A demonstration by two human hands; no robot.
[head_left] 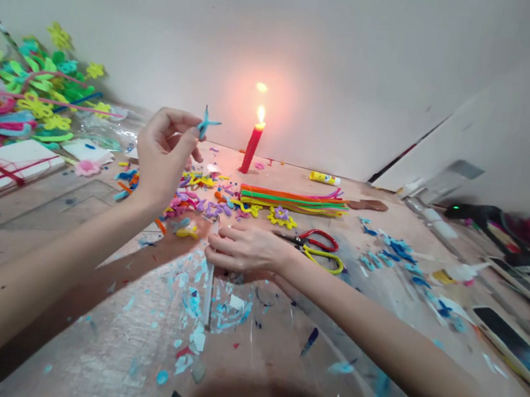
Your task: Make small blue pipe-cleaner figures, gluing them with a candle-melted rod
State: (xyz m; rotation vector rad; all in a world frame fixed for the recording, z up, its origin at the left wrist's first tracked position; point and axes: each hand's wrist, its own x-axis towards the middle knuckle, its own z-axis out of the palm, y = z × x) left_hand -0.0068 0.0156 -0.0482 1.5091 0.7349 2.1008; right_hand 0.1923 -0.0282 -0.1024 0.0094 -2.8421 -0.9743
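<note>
My left hand (167, 151) is raised above the table, its thumb and fingers pinched on a small light-blue star-shaped piece (206, 123) with a dark tip. Low over the table's middle, my right hand (242, 248) has its fingers closed around a thin grey stick (208, 296) that slants down toward the front. A lit red candle (252, 149) stands upright behind both hands. Scissors (320, 250) with one red and one yellow handle lie just right of my right hand. Small coloured fuzzy pieces (199, 205) are scattered between the hands.
A bundle of pipe cleaners (294, 201) and a yellow glue stick (325, 178) lie at the back. Blue pieces (399, 248) and a phone (514, 348) are at the right. Fuzzy flowers (16, 95) and a white box (0, 169) sit at the left.
</note>
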